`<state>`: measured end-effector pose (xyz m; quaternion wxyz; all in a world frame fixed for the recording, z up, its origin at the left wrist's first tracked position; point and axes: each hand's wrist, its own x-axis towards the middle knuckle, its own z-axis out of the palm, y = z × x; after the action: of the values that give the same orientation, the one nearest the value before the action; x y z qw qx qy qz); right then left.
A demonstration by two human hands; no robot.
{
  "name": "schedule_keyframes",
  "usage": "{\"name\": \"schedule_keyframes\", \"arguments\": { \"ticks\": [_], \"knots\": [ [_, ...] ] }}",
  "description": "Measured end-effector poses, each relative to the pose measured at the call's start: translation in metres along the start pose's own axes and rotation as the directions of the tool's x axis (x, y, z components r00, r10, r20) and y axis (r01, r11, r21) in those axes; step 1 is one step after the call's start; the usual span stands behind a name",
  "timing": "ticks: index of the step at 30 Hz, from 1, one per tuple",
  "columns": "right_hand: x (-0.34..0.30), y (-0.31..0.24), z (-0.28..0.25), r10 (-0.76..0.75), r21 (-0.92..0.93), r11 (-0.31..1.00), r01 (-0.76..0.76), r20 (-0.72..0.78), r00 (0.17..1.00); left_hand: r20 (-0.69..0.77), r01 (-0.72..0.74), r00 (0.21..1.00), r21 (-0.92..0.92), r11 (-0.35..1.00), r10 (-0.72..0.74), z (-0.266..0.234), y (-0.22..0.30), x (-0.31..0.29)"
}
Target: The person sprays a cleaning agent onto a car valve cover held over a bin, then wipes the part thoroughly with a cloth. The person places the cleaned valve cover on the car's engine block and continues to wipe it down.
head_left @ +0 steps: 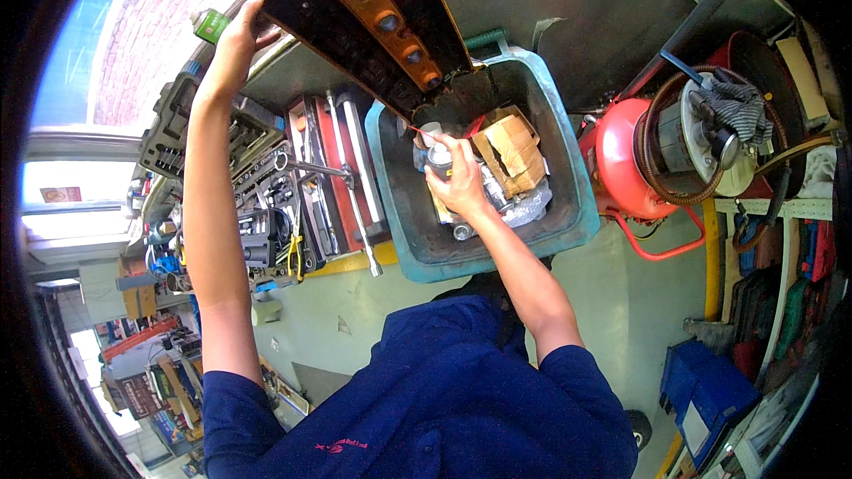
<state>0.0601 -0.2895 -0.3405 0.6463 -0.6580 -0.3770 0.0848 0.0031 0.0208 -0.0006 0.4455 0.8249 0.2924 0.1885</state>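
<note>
My left hand (241,35) grips the upper left end of an engine valve cover (390,22), a long black oily part with an orange-brown middle strip pierced by several round holes. The cover is tilted, its lower end hanging over a teal bin (581,204). Inside the bin's opening, my right hand (457,182) is closed round a spray can (439,156) with a thin red straw on its nozzle. That straw points up at the cover's lower edge. Beneath the right hand lie a torn cardboard box (510,155) and clear plastic wrap (527,208).
Left of the bin are a red tool tray (328,137), a long-handled wrench (355,186), yellow-handled pliers (295,253) and socket cases (169,129). A green can (211,25) stands behind my left hand. At right is a red tank (630,160) with a coiled hose (652,173).
</note>
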Motion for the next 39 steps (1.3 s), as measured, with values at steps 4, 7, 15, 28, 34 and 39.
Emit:
{"name": "schedule_keyframes", "arguments": {
  "ticks": [4, 7, 15, 28, 34, 39],
  "knots": [
    [0.004, -0.01, -0.003, 0.009, 0.009, 1.0, -0.009, 0.008, 1.0, -0.018, -0.02, 1.0, 0.024, 1.0, 0.02, 0.005, 0.003, -0.003],
    [0.007, -0.015, -0.007, -0.014, -0.011, 1.0, 0.014, 0.004, 1.0, -0.014, -0.011, 1.0, 0.034, 0.999, 0.011, 0.009, 0.01, -0.008],
    [0.011, -0.026, -0.032, -0.046, -0.052, 0.998, 0.043, -0.045, 0.998, -0.019, -0.02, 1.0, 0.038, 0.999, 0.021, 0.017, 0.019, -0.013],
    [0.009, -0.086, -0.1, -0.052, -0.22, 0.975, 0.016, -0.158, 0.986, 0.022, -0.359, 0.882, 0.679, 0.64, 0.471, 0.003, 0.024, -0.015],
    [-0.024, -0.11, -0.144, 0.052, -0.24, 0.964, -0.114, -0.25, 0.967, 0.075, -0.295, 0.921, 0.777, 0.557, 0.383, 0.003, 0.053, -0.036],
    [-0.053, -0.11, -0.173, 0.061, -0.282, 0.945, -0.163, -0.339, 0.939, 0.116, -0.28, 0.949, 0.742, 0.61, 0.293, 0.014, 0.064, -0.056]
  ]
}}
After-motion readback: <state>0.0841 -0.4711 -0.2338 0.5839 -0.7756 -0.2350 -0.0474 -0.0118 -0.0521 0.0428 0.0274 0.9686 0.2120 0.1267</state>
